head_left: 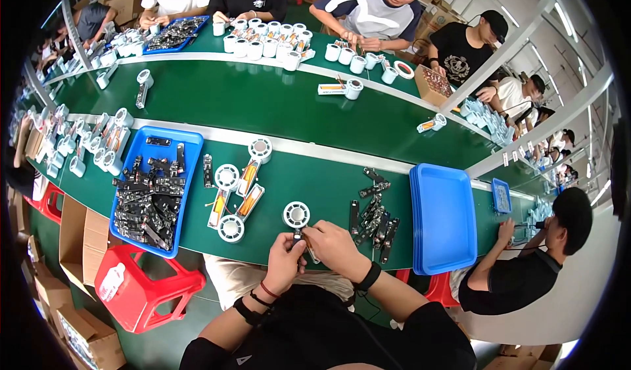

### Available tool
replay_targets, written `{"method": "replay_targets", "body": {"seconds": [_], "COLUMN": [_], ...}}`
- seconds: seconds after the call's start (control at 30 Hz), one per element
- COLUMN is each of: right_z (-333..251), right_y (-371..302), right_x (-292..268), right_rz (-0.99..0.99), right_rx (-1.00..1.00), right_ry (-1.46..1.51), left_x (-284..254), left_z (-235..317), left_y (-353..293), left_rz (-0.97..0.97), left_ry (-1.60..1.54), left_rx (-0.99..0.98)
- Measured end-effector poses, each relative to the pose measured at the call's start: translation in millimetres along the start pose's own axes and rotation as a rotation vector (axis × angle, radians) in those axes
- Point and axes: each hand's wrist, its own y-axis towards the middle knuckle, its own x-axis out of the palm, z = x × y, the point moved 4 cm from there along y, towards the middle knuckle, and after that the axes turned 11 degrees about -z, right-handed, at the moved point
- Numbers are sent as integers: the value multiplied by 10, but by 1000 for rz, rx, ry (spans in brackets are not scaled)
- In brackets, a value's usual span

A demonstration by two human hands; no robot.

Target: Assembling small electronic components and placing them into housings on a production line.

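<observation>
A white handheld fan housing (296, 214) with a round slotted head lies at the bench's near edge, its handle mostly covered by my fingers. My left hand (286, 261) is closed in a pinch at the neck, on a small dark part (298, 235) too hidden to identify. On the other side, my right hand (334, 246) is closed round the handle. Left of my hands lie several similar fan housings (227, 177) with orange-wrapped batteries showing. Black circuit boards (373, 217) are piled to the right, and one circuit board (208, 171) lies alone at the left.
A blue tray (199, 148) full of circuit boards stands left; stacked blue trays (447, 219) stand right. Beyond a metal rail (328, 152) runs a green conveyor belt (263, 100) carrying fan housings. Co-workers sit opposite and at right. A red stool (141, 291) is at lower left.
</observation>
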Motion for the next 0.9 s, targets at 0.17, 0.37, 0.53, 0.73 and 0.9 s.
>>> {"method": "replay_targets", "body": {"seconds": [0.17,0.37,0.53,0.73,0.9], "right_z": [35,-147,-221,34,143], "right_y": [4,-162,-164,-159,-101], "right_x": [134,73,27,201,287], "right_rz": [185,152,-56,112,176], "right_rx": [58,64,159,200,440], "right_ry": [74,-3,-159,307,771], "left_x": [24,22,-1,-156,31], "left_z": [-12,-9,47,98,57], "left_y": [-21,-96,-165,103,82], "left_rz": [-39,14,59,-123,45], "left_ry": [-129,-221,-205,219,127], "left_rx": [-56,-78,-111,-21,-40]}}
